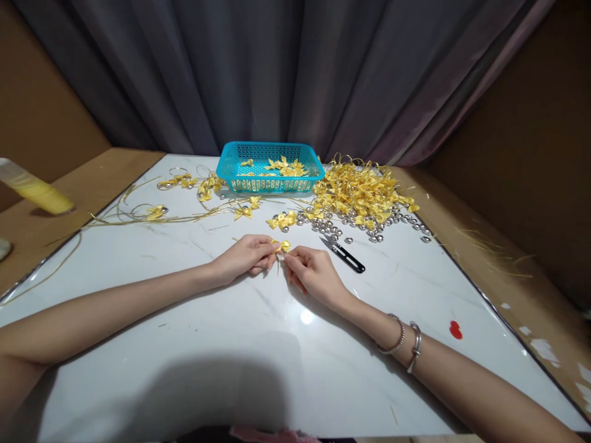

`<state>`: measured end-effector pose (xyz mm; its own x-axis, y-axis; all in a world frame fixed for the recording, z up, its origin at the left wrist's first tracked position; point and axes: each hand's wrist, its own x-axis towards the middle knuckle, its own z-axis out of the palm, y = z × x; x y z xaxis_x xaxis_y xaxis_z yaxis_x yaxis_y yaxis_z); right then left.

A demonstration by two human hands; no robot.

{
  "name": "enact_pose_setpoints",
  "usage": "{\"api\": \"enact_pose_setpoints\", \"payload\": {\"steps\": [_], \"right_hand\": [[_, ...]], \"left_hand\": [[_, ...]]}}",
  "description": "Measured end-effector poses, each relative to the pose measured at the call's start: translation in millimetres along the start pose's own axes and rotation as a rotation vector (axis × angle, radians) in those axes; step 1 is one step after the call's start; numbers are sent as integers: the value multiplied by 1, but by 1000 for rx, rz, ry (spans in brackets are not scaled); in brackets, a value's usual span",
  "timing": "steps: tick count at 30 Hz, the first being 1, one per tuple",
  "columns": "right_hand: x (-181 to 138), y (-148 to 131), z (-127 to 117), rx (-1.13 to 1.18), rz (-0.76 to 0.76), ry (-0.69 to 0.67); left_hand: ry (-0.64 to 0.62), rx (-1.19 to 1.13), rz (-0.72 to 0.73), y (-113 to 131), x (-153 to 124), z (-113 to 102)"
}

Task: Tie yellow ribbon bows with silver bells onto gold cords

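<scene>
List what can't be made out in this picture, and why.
All in the head view:
Part of the yellow bow: covered by the left hand.
Whether the right hand grips that bow: contact too small.
Lower pieces of the yellow heap: buried under others.
Pale object: cut off by the left edge.
Pink item: cut off by the bottom edge.

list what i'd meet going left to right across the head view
Translucent container with yellow contents, left hand, yellow bow, right hand, black snips, red piece, white scraps.
</scene>
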<state>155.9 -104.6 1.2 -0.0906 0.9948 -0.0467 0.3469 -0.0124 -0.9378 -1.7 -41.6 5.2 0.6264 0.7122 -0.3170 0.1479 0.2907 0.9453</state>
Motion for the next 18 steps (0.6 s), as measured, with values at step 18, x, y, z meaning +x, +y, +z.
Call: {"api": "enact_pose_setpoints", "payload": {"steps": [18], "right_hand": [[1,0,-6,14,-31,-57]], "left_hand": [[-68,2,27,1,2,-7]]}}
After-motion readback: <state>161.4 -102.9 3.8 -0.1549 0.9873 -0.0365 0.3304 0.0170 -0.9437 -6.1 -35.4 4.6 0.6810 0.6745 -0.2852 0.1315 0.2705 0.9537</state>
